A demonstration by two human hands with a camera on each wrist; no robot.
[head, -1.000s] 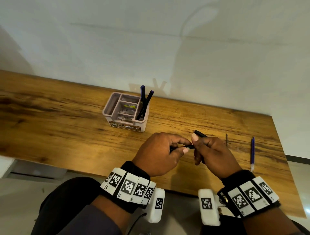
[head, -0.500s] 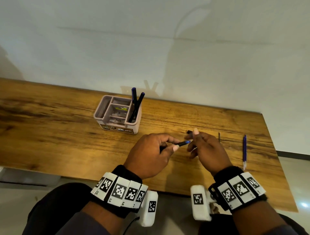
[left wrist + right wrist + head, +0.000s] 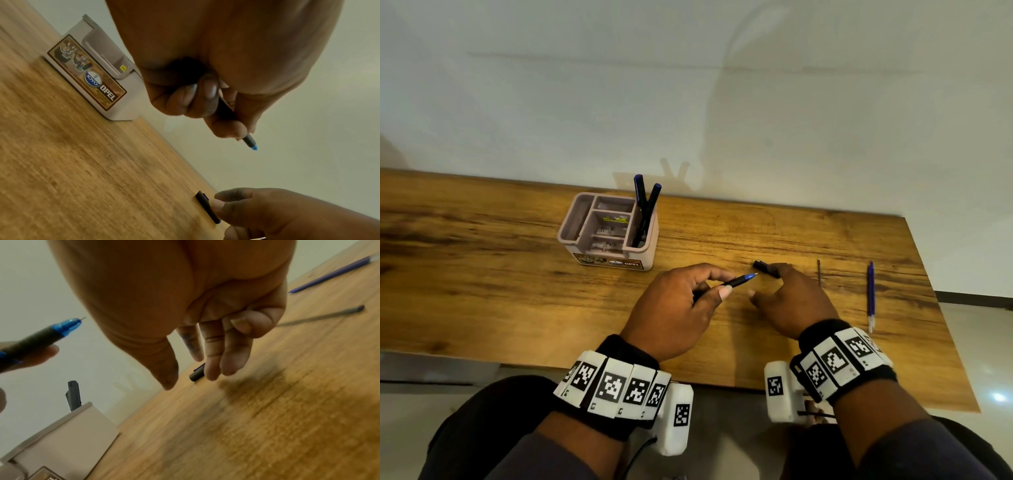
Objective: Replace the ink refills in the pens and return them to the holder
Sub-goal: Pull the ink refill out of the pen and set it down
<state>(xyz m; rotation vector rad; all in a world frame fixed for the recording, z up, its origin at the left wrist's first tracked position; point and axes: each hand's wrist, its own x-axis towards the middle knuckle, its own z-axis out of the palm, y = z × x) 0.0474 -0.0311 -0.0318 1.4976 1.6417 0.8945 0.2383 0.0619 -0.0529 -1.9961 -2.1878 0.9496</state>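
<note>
My left hand (image 3: 674, 308) grips the uncapped pen (image 3: 739, 281); my right hand (image 3: 791, 301), fingers loose, touches the cap (image 3: 765, 268) on the desk (image 3: 482, 274).

The hands now sit apart. The left hand (image 3: 677, 310) keeps the pen (image 3: 739, 281), while the right hand (image 3: 792, 301) lowers the cap (image 3: 765, 268) to the table (image 3: 482, 274).
</note>
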